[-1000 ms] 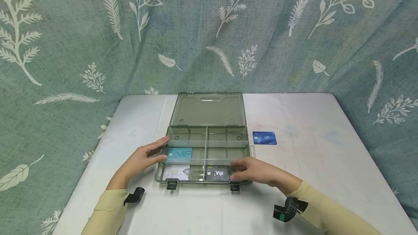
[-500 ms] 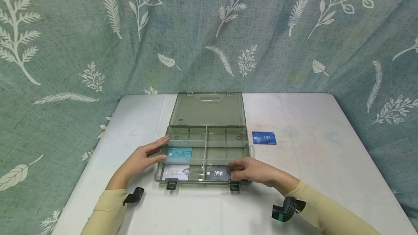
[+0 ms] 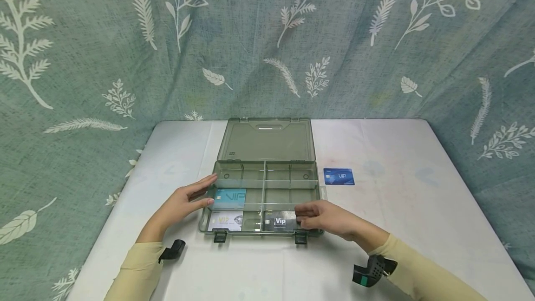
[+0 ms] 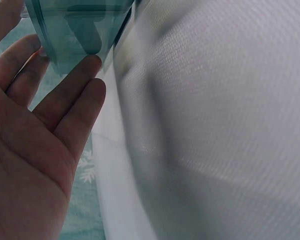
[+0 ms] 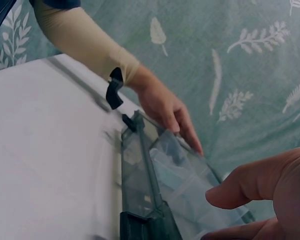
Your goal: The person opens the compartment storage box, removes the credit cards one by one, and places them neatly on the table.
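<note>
A translucent grey-green divided box (image 3: pixel 291 194) stands on the table with its lid (image 3: pixel 267 140) tipped back. My left hand (image 3: pixel 184 203) rests on the left wall with its fingers fairly straight, as the left wrist view also shows. At the front right compartment is my right hand (image 3: pixel 323 217), its fingertips beside the right end of a dark grey Vip card (image 3: pixel 279 221). In the right wrist view, its thumb (image 5: pixel 222 196) and a finger stand apart over the box. A white VIP card (image 3: pixel 225 221) lies front left, with a light blue VIP card (image 3: pixel 230 198) behind it.
A dark blue VIP card (image 3: pixel 339 176) lies on the white table (image 3: pixel 397 208), to the right of the box. Two black latches (image 3: pixel 219 237) stick out from the box's front edge. A patterned green curtain (image 3: pixel 251 92) hangs behind the table.
My right hand's fingertips have drawn back slightly from the front edge and the grey card, uncovering more of the right latch. The left hand has stayed in place.
</note>
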`<state>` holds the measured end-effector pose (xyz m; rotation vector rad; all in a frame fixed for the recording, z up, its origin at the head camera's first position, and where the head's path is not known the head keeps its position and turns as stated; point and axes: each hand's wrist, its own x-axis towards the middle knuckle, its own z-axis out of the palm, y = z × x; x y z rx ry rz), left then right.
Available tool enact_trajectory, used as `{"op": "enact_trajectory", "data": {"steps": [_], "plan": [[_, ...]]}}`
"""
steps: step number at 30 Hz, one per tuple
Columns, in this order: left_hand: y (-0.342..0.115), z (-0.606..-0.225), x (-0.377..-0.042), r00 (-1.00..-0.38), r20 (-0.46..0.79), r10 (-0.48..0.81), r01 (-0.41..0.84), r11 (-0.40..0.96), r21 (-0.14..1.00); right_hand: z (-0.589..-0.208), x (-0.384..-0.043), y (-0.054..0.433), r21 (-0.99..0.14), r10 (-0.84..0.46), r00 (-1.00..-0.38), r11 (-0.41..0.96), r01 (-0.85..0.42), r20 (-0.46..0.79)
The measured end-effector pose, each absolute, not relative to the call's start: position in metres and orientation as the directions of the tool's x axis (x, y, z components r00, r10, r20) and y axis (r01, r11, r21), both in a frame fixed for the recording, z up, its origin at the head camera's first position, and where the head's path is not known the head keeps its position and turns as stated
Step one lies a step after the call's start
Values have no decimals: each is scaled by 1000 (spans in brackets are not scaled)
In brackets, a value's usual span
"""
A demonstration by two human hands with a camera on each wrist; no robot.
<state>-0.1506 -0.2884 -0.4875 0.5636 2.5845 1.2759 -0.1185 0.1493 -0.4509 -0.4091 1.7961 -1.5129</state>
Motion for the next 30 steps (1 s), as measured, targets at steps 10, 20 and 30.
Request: {"op": "enact_trajectory", "data": {"steps": [10,20,30], "plan": [[-288,-487,-151,-907,-17,421,249,568,784,-444,-118,151,-954,-670,-680,236,185,-298],[-289,-489,-151,-909,-17,416,243,563,790,-437,-119,152,-967,-686,-683,219,132,-249],[-289,-490,-151,-910,-14,414,239,553,798,-440,-123,143,-977,-663,-722,195,91,-200]]}}
